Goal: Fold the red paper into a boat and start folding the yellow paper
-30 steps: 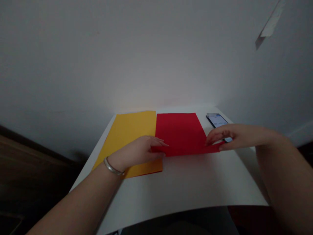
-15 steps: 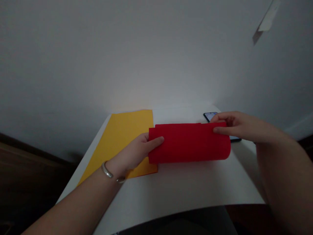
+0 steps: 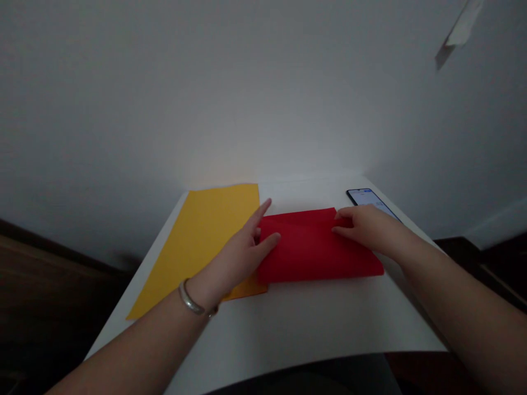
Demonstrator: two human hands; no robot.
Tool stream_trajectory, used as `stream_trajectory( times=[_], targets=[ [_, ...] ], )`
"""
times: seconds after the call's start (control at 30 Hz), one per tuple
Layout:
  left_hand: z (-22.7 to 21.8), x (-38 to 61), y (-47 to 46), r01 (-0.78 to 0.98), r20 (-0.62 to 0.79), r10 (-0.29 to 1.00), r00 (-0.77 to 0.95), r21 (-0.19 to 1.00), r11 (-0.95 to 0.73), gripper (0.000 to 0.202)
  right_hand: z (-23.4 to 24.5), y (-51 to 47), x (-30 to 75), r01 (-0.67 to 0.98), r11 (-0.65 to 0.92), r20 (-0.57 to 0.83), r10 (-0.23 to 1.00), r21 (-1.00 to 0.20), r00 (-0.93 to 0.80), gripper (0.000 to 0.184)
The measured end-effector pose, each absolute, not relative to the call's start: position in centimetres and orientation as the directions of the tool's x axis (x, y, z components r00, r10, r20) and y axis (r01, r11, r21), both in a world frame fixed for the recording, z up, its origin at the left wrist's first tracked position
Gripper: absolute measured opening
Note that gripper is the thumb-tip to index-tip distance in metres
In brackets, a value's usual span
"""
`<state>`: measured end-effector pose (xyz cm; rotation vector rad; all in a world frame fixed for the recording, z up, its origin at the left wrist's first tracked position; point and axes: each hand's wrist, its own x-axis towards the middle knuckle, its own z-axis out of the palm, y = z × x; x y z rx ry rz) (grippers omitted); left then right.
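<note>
A folded sheet of red paper (image 3: 313, 255) lies low over the white table, its fold toward me and its upper layer a little short of the back layer. At its left end is my left hand (image 3: 242, 247), with the index finger stretched away and the thumb over the paper; its other fingers are partly hidden. My right hand (image 3: 364, 225) pinches the paper's upper edge near the right corner between thumb and fingers. Yellow paper (image 3: 197, 230) lies flat to the left, partly under my left forearm, with a thin red edge showing beneath it.
A phone (image 3: 373, 200) with a lit screen lies at the table's back right, partly behind my right hand. The white table (image 3: 304, 323) meets a grey wall (image 3: 263, 99) at the back. A pale tag (image 3: 463, 27) hangs on the wall, upper right.
The red paper has gone from a rounded roll to a flatter fold and sits lower. My left index finger has spread off it. My right hand has moved left along its upper edge.
</note>
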<state>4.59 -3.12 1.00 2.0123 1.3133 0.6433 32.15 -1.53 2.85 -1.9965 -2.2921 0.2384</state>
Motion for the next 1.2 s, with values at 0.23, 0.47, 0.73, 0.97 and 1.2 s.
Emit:
stream_trajectory(
  times=[0.23,0.47,0.73,0.97,1.2],
  targets=[
    [2.5,4.4,-4.2,0.731,0.011,0.877,0.480,0.547,-0.407,0.050,2.3,-0.8,32.3,0.988,0.122,0.028,0.992,-0.093,-0.120,0.022],
    [3.5,4.7,-5.1,0.760,-0.052,0.809,0.585,0.385,-0.524,0.048,2.5,-0.6,32.7,0.981,0.153,-0.057,0.985,-0.123,-0.161,0.016],
    [2.7,4.4,-4.5,0.773,-0.024,0.847,0.532,0.423,-0.473,0.052,2.7,-0.8,31.6,0.982,0.188,0.010,0.982,-0.032,-0.188,0.022],
    [3.2,4.8,-4.9,0.898,0.048,0.921,0.386,0.211,-0.387,0.055,2.3,-0.6,31.5,0.978,0.188,0.011,0.982,-0.085,-0.188,0.022],
    [3.3,6.9,-6.1,0.830,0.150,0.820,0.552,-0.010,-0.557,0.046,1.3,0.0,31.7,0.973,0.216,0.041,0.976,-0.083,-0.213,0.020]
  ],
)
